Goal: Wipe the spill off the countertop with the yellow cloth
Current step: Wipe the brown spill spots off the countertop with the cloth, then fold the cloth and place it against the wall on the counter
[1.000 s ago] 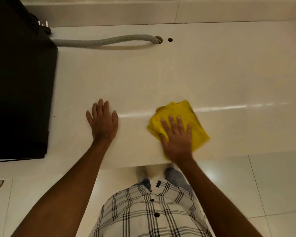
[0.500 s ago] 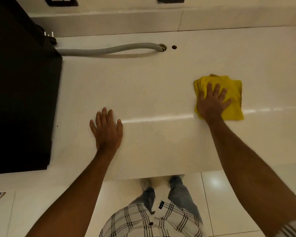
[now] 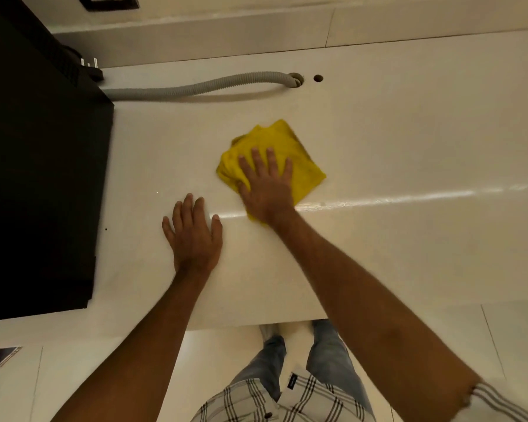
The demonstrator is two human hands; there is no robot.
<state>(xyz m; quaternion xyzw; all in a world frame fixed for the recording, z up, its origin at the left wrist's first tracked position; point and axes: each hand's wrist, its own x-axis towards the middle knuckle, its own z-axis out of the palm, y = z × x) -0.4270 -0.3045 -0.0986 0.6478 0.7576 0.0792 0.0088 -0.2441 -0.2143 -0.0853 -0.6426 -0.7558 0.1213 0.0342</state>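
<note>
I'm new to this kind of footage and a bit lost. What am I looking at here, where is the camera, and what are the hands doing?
No machine here: a person works with bare hands. The single camera sits on the person's head and looks down, so you see both arms, a checked shirt and jeans at the bottom.

The pale surface is a countertop. The right hand lies flat, fingers spread, on a folded yellow cloth, pressing it against the counter rather than gripping it. The left hand rests palm down on the bare counter, holding nothing.

Further back, a grey ribbed hose runs into a hole in the counter. A large black appliance stands at the left. I cannot make out the spill itself.
</note>
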